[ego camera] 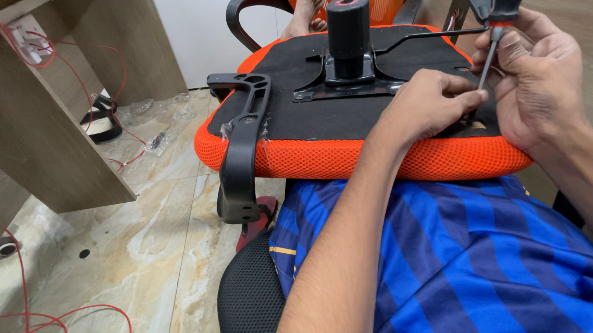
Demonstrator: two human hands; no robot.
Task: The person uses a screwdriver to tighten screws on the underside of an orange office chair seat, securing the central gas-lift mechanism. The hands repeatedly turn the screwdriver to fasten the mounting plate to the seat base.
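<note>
An upturned office-chair seat (352,159) with orange mesh padding and a black underside rests on my lap. A black gas-lift cylinder (348,29) stands on its metal plate (346,87). My right hand (538,78) grips a screwdriver (491,41) with a black and red handle, shaft pointing down at the seat's right side. My left hand (427,102) lies on the black underside, fingertips pinched at the screwdriver's tip. A black armrest (241,146) hangs off the seat's left edge.
A wooden desk panel (52,124) with red wires (76,71) stands at left. A roll of tape (100,124) and small plastic bags (155,142) lie on the marble floor (141,246). Another orange chair back (382,0) and a person's bare foot (306,6) are behind.
</note>
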